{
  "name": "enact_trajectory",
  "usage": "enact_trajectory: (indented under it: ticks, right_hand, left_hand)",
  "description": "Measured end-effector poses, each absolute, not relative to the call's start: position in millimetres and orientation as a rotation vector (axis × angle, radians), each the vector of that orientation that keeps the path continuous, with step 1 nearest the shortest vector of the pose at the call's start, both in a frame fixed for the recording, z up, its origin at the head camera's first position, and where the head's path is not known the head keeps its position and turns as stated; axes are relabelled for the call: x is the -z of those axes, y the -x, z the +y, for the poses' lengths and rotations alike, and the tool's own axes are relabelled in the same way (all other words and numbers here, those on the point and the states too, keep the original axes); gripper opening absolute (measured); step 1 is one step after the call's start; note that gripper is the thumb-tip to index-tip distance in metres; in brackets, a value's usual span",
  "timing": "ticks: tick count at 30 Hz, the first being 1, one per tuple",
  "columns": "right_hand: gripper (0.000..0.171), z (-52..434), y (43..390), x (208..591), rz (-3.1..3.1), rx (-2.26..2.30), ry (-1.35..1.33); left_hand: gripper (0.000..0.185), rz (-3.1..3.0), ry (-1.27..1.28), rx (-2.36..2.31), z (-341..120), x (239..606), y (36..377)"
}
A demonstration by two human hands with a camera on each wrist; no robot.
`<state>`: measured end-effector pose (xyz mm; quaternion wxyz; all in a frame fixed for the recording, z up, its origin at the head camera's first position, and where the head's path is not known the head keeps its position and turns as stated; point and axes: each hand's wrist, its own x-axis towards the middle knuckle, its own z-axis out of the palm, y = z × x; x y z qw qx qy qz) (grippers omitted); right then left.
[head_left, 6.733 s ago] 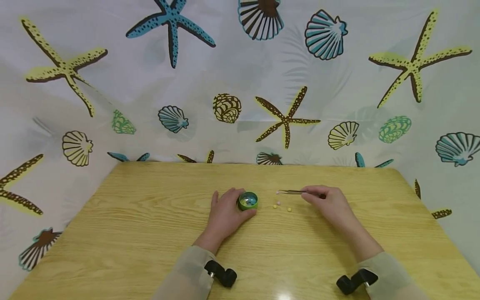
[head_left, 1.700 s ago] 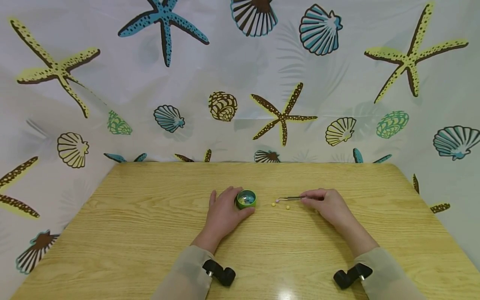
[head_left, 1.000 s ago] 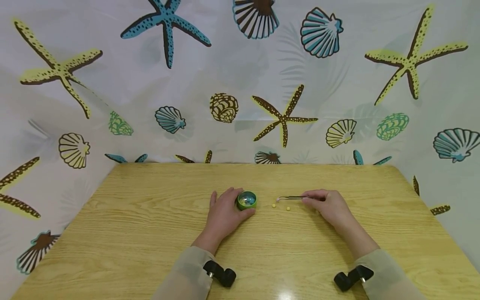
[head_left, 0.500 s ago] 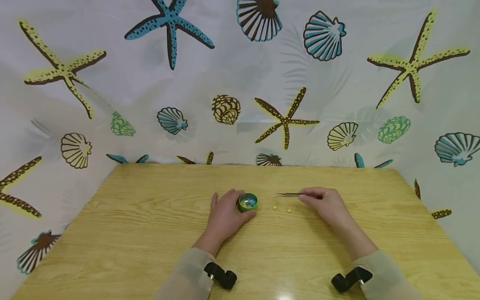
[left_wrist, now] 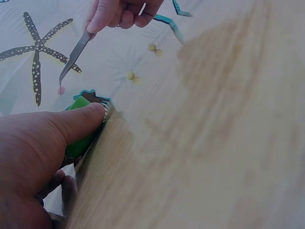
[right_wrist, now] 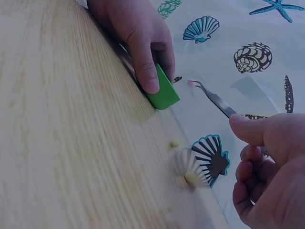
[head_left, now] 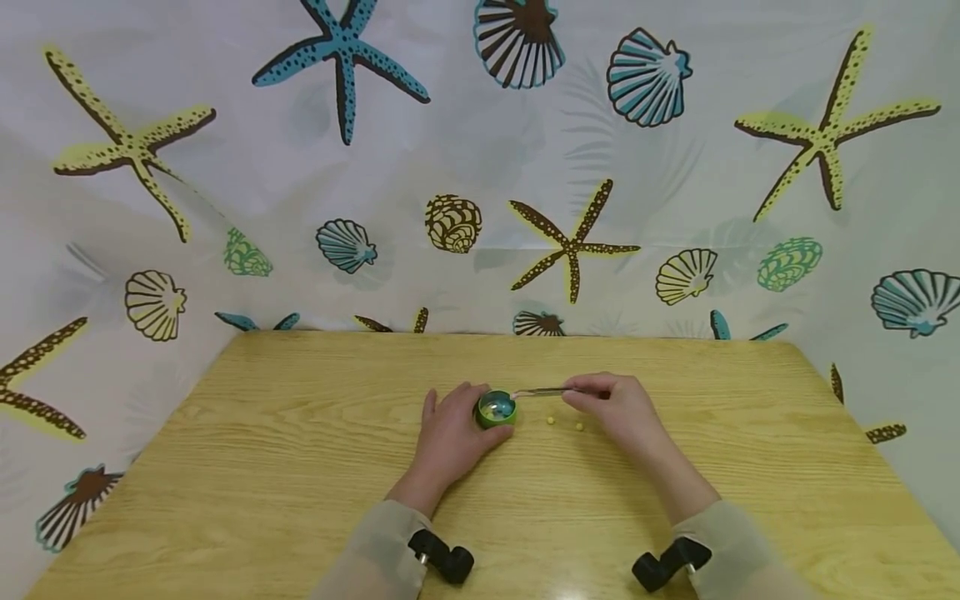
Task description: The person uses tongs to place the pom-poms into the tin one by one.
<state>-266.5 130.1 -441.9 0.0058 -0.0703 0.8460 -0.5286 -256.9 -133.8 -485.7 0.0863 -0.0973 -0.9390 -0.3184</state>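
My left hand (head_left: 452, 432) grips a small green cup (head_left: 506, 422) standing on the table, its thumb along the near side. Several small bits, hard to make out, lie inside the cup's shiny interior. Between thumb and fingers my right hand (head_left: 618, 410) pinches metal tweezers (head_left: 542, 391) with a bent tip. A small pink bead (left_wrist: 61, 89) is at the tweezers' tips, in the right wrist view held just off the green cup (right_wrist: 164, 93). In the head view the tips reach the cup's right rim. Two yellow beads (head_left: 551, 421) (head_left: 580, 427) lie on the wood right of the cup.
The wooden table (head_left: 262, 467) runs back to a white cloth (head_left: 405, 275) printed with starfish and shells, which also hangs at both sides. A black camera mount sits on each sleeve (head_left: 382, 533).
Two pink beads lay on the table at first; none lies there now. The tweezers took the second, lifted it and carried it left to the cup. My left hand kept its grip.
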Motion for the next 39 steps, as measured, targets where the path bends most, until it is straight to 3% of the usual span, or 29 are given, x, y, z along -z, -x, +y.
enact_trajectory:
  ticks: [15, 39]
  right_hand:
    - [0.018, 127, 261, 444, 2.669, 1.623, 0.195]
    - [0.026, 183, 247, 461, 2.548, 1.706, -0.028]
  left_hand:
    - [0.066, -2.790, 0.303, 0.965, -126, 490, 255]
    - [0.068, -2.806, 0.295, 0.949, -130, 487, 260]
